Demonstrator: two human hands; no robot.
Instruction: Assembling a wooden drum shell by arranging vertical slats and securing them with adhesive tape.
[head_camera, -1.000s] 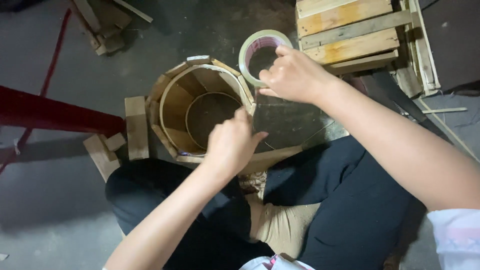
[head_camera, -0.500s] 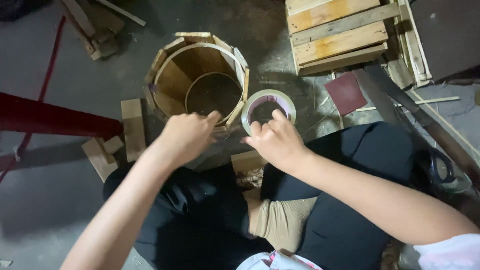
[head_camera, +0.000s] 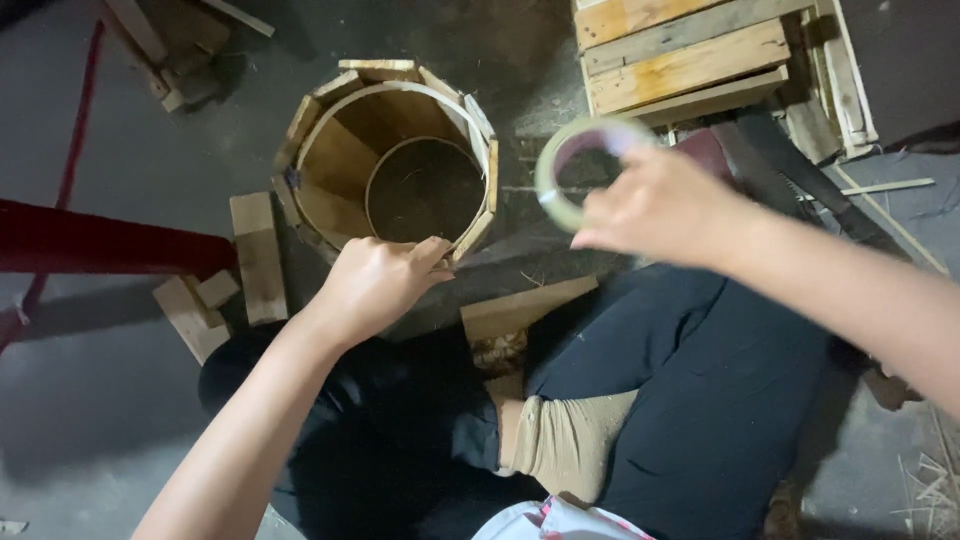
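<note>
A small wooden barrel (head_camera: 330, 160) built of staves lies tilted on the floor, its open mouth facing me. My left hand (head_camera: 380, 283) rests at its near rim, fingers curled against a stave. My right hand (head_camera: 655, 208) is lifted to the right of the barrel and grips a roll of clear tape (head_camera: 560, 165), which is blurred by motion. Whether a strip of tape runs from the roll to the barrel cannot be made out.
Loose wooden blocks (head_camera: 257, 255) lie left of the barrel, and a flat board (head_camera: 525, 308) sits by my knees. A wooden pallet crate (head_camera: 690, 55) stands at the top right. A red bar (head_camera: 90, 240) crosses the left side. A saw (head_camera: 800, 165) lies at right.
My right hand has swung the tape roll from beside the barrel's near rim out to the right. My left hand has shifted right along the near rim.
</note>
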